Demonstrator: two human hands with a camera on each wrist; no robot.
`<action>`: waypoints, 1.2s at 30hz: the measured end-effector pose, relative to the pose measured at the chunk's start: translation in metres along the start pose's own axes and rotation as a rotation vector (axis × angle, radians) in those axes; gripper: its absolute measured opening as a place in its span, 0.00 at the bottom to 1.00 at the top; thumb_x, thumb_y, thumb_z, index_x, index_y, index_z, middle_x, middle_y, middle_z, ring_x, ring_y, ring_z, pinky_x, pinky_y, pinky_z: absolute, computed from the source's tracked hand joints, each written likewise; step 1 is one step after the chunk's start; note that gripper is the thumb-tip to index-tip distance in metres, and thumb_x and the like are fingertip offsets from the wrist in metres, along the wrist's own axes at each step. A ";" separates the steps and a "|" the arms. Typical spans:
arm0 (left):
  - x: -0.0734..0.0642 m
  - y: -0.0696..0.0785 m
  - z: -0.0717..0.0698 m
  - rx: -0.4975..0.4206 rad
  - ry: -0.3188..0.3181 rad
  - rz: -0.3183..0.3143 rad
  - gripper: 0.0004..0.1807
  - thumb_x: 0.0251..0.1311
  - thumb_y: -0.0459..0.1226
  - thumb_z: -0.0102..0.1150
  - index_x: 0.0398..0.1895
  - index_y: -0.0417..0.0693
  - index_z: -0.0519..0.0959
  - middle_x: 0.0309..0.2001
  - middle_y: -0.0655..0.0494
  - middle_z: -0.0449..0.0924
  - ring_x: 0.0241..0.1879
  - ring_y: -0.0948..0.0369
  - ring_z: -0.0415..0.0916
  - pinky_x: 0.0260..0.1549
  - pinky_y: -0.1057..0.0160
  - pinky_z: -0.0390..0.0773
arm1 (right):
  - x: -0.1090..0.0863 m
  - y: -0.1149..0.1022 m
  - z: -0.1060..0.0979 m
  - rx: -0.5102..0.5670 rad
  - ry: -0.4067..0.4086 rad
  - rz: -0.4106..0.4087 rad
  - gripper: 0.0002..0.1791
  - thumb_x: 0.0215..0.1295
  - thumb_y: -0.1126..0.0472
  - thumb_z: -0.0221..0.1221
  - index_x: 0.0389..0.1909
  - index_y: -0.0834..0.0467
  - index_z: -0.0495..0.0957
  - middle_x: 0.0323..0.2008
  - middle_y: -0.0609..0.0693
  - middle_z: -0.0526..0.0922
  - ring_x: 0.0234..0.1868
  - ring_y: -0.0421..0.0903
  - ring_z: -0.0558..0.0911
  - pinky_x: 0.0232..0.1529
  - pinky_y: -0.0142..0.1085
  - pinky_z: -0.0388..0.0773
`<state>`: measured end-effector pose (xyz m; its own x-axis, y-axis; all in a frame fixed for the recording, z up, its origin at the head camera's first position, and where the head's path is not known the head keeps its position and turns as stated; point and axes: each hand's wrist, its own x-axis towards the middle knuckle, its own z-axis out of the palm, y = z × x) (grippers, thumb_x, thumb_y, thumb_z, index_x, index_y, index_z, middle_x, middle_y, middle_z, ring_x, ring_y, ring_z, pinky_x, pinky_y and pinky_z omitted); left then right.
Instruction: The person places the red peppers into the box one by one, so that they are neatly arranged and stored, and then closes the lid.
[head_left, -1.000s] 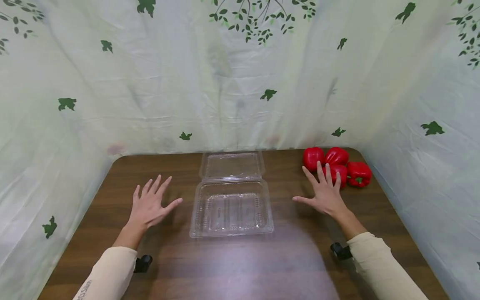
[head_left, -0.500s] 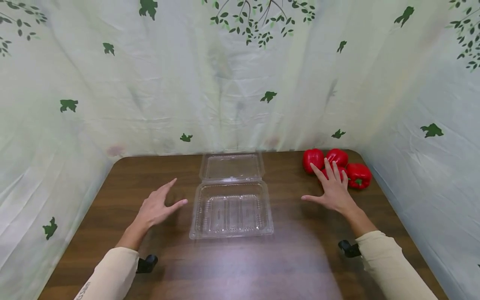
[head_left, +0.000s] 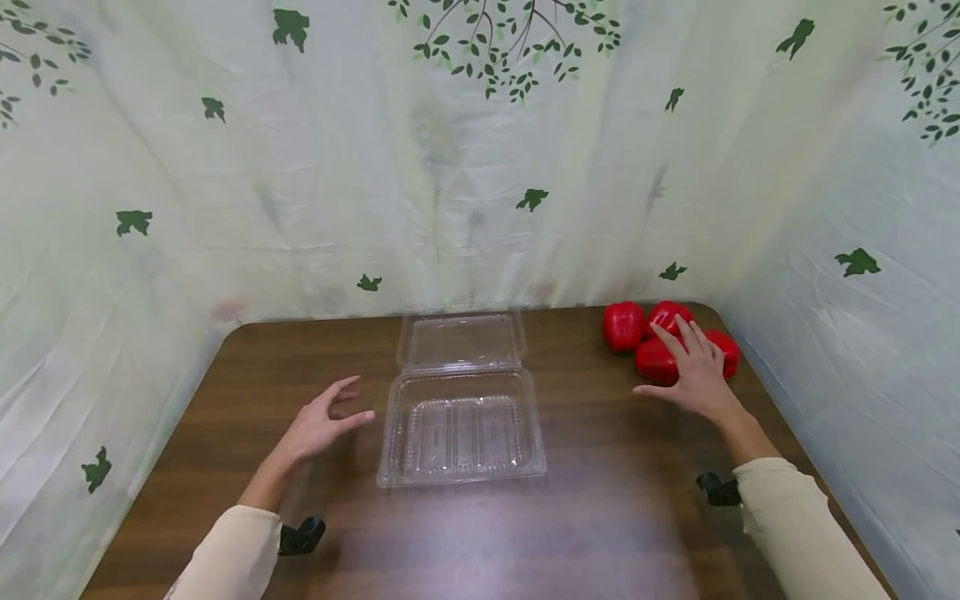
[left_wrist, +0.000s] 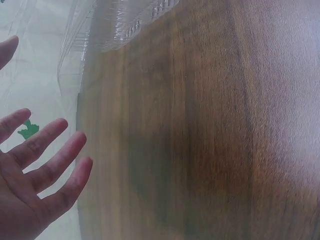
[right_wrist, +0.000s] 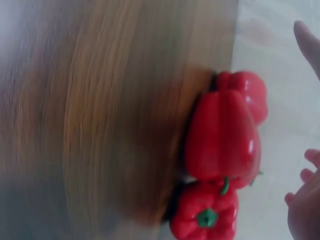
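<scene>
Several red bell peppers lie grouped at the table's back right corner. My right hand hovers over the nearer ones with fingers spread and thumb out, holding nothing. The right wrist view shows a long red pepper and one with its green stem facing the camera; my fingers stay apart from them. In the middle of the table lies a clear plastic clamshell container, its lid folded back. To its left, my left hand is held above the table, fingers loosely bent, nothing in it.
The wooden table has rounded back corners. A pale curtain with green leaf prints hangs behind it and along both sides. The lid of the container reaches the table's back edge.
My right hand has moved right, farther over the peppers. My left hand has shifted slightly right toward the container, and its spread fingers have drawn together and bent.
</scene>
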<state>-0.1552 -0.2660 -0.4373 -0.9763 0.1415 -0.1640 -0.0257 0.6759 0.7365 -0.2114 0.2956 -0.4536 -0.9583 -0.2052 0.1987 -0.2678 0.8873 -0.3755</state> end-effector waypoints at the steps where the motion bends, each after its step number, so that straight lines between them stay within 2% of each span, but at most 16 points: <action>1: 0.000 0.000 0.000 -0.018 -0.005 -0.002 0.42 0.61 0.50 0.61 0.72 0.42 0.55 0.64 0.34 0.66 0.58 0.39 0.70 0.53 0.42 0.74 | 0.000 0.003 -0.001 0.004 0.007 0.001 0.57 0.40 0.46 0.74 0.71 0.55 0.54 0.70 0.68 0.48 0.69 0.70 0.46 0.59 0.74 0.44; 6: 0.000 -0.003 0.001 -0.120 -0.021 -0.010 0.40 0.62 0.45 0.61 0.72 0.40 0.55 0.63 0.32 0.67 0.58 0.39 0.71 0.52 0.43 0.75 | 0.003 0.014 -0.002 0.013 0.033 -0.018 0.56 0.40 0.49 0.75 0.70 0.56 0.55 0.69 0.69 0.51 0.67 0.71 0.50 0.57 0.72 0.49; 10: 0.002 -0.005 0.003 -0.201 -0.038 -0.025 0.39 0.63 0.43 0.60 0.72 0.37 0.54 0.62 0.30 0.66 0.56 0.41 0.72 0.46 0.49 0.80 | 0.004 0.024 -0.004 0.010 0.049 -0.020 0.56 0.40 0.50 0.75 0.70 0.57 0.56 0.68 0.68 0.53 0.66 0.71 0.52 0.55 0.72 0.51; 16: 0.002 -0.009 0.012 -0.269 -0.029 -0.065 0.34 0.65 0.41 0.58 0.68 0.32 0.58 0.58 0.29 0.70 0.45 0.44 0.79 0.38 0.54 0.82 | 0.003 0.037 -0.007 0.041 0.049 -0.002 0.51 0.41 0.51 0.74 0.66 0.61 0.61 0.67 0.69 0.55 0.65 0.70 0.54 0.53 0.71 0.53; 21: -0.002 -0.011 0.021 -0.340 -0.015 -0.104 0.31 0.66 0.40 0.57 0.66 0.31 0.61 0.53 0.33 0.75 0.41 0.46 0.80 0.39 0.54 0.83 | 0.004 0.046 -0.006 0.050 0.030 0.006 0.48 0.42 0.50 0.74 0.64 0.61 0.62 0.66 0.69 0.58 0.64 0.70 0.55 0.52 0.70 0.55; 28: 0.001 -0.008 0.032 -0.436 0.008 -0.178 0.30 0.66 0.41 0.57 0.65 0.33 0.62 0.53 0.33 0.75 0.38 0.52 0.80 0.39 0.57 0.83 | 0.005 0.055 -0.007 0.045 0.015 -0.006 0.48 0.42 0.52 0.73 0.65 0.62 0.62 0.64 0.70 0.60 0.64 0.71 0.56 0.51 0.70 0.56; 36: 0.000 -0.006 0.042 -0.515 -0.009 -0.213 0.28 0.67 0.39 0.55 0.65 0.31 0.63 0.49 0.42 0.79 0.35 0.58 0.79 0.38 0.59 0.83 | 0.010 0.059 -0.003 0.050 0.007 -0.015 0.48 0.43 0.53 0.72 0.65 0.63 0.62 0.63 0.71 0.63 0.63 0.69 0.59 0.50 0.70 0.58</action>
<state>-0.1464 -0.2400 -0.4695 -0.9362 0.0480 -0.3482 -0.3263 0.2499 0.9116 -0.2361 0.3472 -0.4709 -0.9534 -0.2152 0.2112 -0.2870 0.8625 -0.4168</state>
